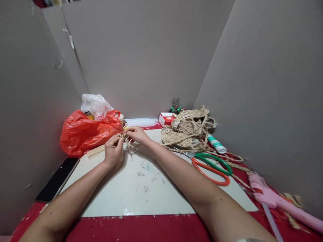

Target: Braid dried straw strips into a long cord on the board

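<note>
Over the far left part of a white board, my left hand is closed, pinching some straw-coloured fibre strands. My right hand meets it fingertip to fingertip, closed on the same strands. Loose ends of the fibre hang below the fingers. What shape the strands form between the fingers is too small to make out. Just left of my left hand, flat pale strips lie on the board beside a red plastic bag.
Braided rope coils are heaped at the back right, near scissors with green and orange handles. A pink glue gun lies at the right edge. A phone rests on the left. Clear sticks lie at the back. Grey walls enclose three sides.
</note>
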{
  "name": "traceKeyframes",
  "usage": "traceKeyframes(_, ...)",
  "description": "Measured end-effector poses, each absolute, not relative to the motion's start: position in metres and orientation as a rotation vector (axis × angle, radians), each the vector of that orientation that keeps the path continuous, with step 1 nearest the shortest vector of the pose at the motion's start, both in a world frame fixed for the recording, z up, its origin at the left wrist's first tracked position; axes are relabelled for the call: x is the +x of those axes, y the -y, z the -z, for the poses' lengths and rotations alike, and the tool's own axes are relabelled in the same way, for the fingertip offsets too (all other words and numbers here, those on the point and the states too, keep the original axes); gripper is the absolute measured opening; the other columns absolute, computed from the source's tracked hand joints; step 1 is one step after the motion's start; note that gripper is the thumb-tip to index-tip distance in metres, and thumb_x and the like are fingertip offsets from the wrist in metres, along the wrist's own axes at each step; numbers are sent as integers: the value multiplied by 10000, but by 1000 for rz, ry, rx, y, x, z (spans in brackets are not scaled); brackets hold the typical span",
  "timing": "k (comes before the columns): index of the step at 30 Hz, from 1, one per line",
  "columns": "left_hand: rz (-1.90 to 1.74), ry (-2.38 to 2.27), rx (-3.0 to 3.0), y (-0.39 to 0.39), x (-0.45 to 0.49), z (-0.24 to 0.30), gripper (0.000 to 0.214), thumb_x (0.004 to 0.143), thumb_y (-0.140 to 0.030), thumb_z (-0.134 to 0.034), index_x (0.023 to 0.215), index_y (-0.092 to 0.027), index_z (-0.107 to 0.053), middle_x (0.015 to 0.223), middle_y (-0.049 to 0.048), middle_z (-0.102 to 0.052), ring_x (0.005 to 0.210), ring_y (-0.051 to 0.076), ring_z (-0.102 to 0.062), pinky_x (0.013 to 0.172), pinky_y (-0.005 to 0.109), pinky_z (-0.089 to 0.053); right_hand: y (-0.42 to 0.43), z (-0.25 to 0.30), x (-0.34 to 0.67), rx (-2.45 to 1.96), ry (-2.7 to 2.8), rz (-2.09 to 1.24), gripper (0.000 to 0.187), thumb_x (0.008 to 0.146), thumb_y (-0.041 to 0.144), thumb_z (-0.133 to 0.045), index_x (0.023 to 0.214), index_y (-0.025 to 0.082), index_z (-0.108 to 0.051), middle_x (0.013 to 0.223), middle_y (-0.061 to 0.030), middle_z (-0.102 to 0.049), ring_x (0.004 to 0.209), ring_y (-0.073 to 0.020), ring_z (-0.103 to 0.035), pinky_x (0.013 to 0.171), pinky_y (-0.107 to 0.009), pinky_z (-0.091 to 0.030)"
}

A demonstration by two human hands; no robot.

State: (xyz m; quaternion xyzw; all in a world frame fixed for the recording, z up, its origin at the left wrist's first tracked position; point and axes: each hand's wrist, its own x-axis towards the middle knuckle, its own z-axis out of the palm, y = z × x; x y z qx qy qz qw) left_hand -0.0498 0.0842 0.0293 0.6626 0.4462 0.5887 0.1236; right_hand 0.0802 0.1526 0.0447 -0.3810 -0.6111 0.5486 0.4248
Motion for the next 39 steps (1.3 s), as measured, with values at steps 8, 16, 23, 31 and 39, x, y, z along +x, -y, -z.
traceKeyframes(8, -1748, -1270, 1730, -89, -55, -22, 229, 779, -309, -572, 628, -141, -608, 633, 10, -551, 610, 113, -470, 626, 233, -388, -153, -50, 87, -850, 1437, -1554, 113, 599, 130, -583, 697, 150, -637, 631, -3, -654, 522, -99, -586, 422, -173, -439)
traceKeyframes(16, -1708, -1215, 1627, -84, -56, -27, 259, 756, -308, -595, 561, -147, -539, 560, -35, -434, 566, 86, -380, 578, 212, -326, -173, -56, 113, -861, 1140, -1409, 119, 602, 123, -537, 706, 158, -584, 550, 43, -563, 419, -44, -469, 395, -150, -417)
traceKeyframes(23, -1244, -1103, 1137, -99, -65, -33, 219, 617, -322, -686, 577, -116, -623, 546, -8, -546, 473, 60, -376, 469, 199, -273, -176, -82, 146, -814, 1026, -1435, 131, 596, 123, -506, 720, 166, -504, 633, 8, -621, 429, -70, -520, 387, -171, -414)
traceKeyframes(31, -1081, -1046, 1181, -114, -81, -28, 187, 627, -302, -705, 623, -117, -685, 714, 39, -666, 459, 41, -388, 451, 197, -274, -183, -151, 218, -747, 954, -1112, 113, 634, 123, -408, 718, 188, -446, 641, 19, -629, 509, -97, -569, 503, -221, -470)
traceKeyframes(39, -996, -931, 1314, -88, -45, -26, 209, 684, -298, -683, 545, -143, -663, 1054, 127, -674, 1023, 238, -569, 825, 315, -420, -151, -209, 263, -962, 1542, -61, 230, 677, 21, -407, 799, 170, -533, 1063, -105, -621, 996, -147, -576, 826, -295, -443)
